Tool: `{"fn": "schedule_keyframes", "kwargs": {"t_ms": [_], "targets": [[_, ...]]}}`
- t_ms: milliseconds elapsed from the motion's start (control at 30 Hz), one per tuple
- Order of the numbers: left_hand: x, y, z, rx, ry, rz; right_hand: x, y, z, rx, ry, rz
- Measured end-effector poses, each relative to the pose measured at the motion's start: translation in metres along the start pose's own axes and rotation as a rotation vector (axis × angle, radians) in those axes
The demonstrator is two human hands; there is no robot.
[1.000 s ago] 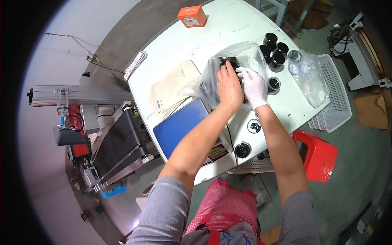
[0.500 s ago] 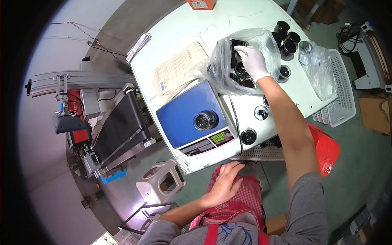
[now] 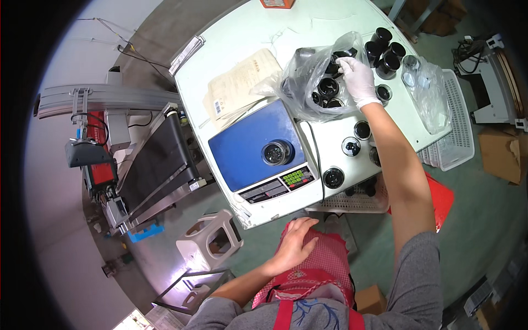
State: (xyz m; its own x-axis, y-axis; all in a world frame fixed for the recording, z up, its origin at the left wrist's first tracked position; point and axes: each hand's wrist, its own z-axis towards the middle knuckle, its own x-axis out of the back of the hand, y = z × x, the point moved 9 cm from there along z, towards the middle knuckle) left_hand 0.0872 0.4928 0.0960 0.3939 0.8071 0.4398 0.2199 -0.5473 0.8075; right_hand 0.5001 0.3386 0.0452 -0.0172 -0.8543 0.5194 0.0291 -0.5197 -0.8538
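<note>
My right hand (image 3: 358, 80), in a white glove, reaches into a clear plastic bag (image 3: 313, 82) on the white table (image 3: 247, 38) and grips a black round part (image 3: 340, 59) at the bag's mouth. Several more black round parts lie inside the bag. My left hand (image 3: 291, 245) rests flat, fingers apart, on the red checked apron over my lap. One black round part (image 3: 276, 152) sits on the blue platform of the weighing scale (image 3: 247, 148), in front of the bag.
More black parts (image 3: 385, 49) stand at the table's far right, others (image 3: 352, 146) lie near the scale. A second clear bag (image 3: 426, 93) lies over a white basket (image 3: 456, 137). Paper envelopes (image 3: 236, 88), a conveyor (image 3: 154, 165) on the left, a white stool (image 3: 212, 239), a red box (image 3: 443, 201).
My left hand has left the bag and dropped to my lap. A black part now sits on the scale's blue platform. The right hand stays in the bag.
</note>
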Motion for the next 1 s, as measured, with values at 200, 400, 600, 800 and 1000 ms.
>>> {"fn": "schedule_keyframes", "kwargs": {"t_ms": [200, 400, 600, 800, 1000], "targets": [[-0.015, -0.02, 0.007, 0.046, -0.015, -0.069, 0.009, 0.028, -0.011, -0.086, 0.063, 0.256], [-0.026, -0.032, -0.005, 0.083, -0.042, -0.067, 0.015, 0.035, -0.018, -0.113, 0.134, 0.411], [-0.03, -0.035, -0.007, 0.096, -0.035, -0.08, 0.022, 0.038, -0.02, -0.115, 0.16, 0.429], [-0.031, -0.037, -0.009, 0.106, -0.011, -0.077, 0.031, 0.048, -0.028, -0.153, 0.176, 0.504], [-0.034, -0.043, -0.004, 0.071, 0.01, -0.051, 0.067, 0.04, -0.079, -0.197, 0.209, 0.598]]}}
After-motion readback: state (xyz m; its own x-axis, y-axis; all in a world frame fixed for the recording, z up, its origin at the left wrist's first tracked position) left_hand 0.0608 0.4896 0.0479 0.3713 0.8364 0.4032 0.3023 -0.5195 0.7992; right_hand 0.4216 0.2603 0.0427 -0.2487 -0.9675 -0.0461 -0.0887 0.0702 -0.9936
